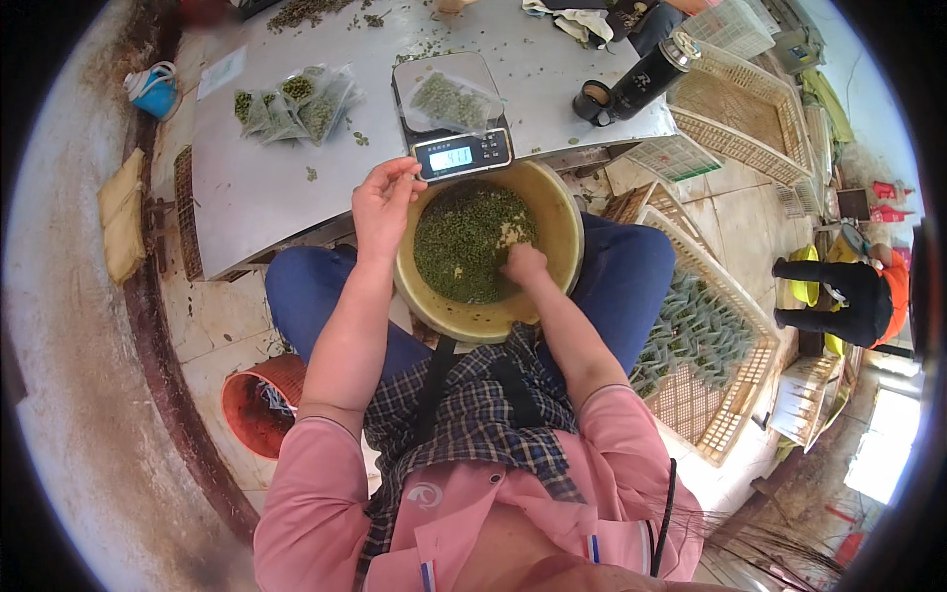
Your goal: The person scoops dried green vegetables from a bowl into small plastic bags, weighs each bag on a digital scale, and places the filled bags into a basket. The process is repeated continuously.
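A yellow basin (pixel 572 222) between my knees holds a heap of small green peppercorns (pixel 464 242), with a few pale patches among them. My right hand (pixel 525 263) reaches into its right side, fingers curled into the peppercorns and their tips hidden. By the near left corner of the digital scale (pixel 480 152) is my left hand (pixel 383 202), raised, its thumb and fingers pinched together; anything between them is too small to make out. On the scale's plate lies a clear plastic bag (pixel 454 102) of green peppercorns, and the display is lit.
Several filled clear bags (pixel 306 104) lie on the metal table (pixel 247 187). A black thermos (pixel 651 77) and its cup (pixel 594 103) stand at the right edge. Beside my right knee is a plastic crate (pixel 725 419) of packed bags; an orange bucket (pixel 258 407) sits left. Another person (pixel 858 301) is far right.
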The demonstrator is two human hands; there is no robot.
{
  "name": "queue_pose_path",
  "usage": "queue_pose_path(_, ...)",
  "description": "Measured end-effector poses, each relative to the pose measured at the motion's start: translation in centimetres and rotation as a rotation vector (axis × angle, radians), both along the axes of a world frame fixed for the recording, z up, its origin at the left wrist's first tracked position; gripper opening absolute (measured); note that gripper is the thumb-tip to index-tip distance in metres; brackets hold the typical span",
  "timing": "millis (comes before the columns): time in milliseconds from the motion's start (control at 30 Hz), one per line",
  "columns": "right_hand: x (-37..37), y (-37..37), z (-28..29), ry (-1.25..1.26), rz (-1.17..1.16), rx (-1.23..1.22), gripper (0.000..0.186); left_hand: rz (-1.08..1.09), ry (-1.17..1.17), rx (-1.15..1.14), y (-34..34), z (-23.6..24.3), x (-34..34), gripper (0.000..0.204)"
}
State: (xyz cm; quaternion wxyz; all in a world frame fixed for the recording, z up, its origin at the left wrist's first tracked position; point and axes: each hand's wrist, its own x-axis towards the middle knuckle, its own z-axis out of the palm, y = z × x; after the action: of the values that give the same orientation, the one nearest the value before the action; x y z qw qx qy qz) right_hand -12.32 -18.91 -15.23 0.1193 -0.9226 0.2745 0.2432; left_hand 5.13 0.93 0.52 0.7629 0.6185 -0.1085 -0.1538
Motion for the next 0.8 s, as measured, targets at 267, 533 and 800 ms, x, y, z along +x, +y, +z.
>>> queue_pose_path(267, -0.3, -0.1, -2.2, -0.303, -0.264, -0.022, 0.011, -0.019, 0.069, 0.023, 0.0, -0.2, 0.1, 0.018)
queue_pose_path(533, 4.6, -1.4, 13.3, -1.031, -0.718, 1.077, 0.007, -0.045, 0.092, 0.021, 0.3, 0.1, 0.0, 0.018)
queue_pose_path(800, 13.3, -1.7, 19.8, -1.174, -0.496, 0.906, 0.019, -0.063, 0.085, 0.056, -0.5, 0.2, 0.1, 0.018)
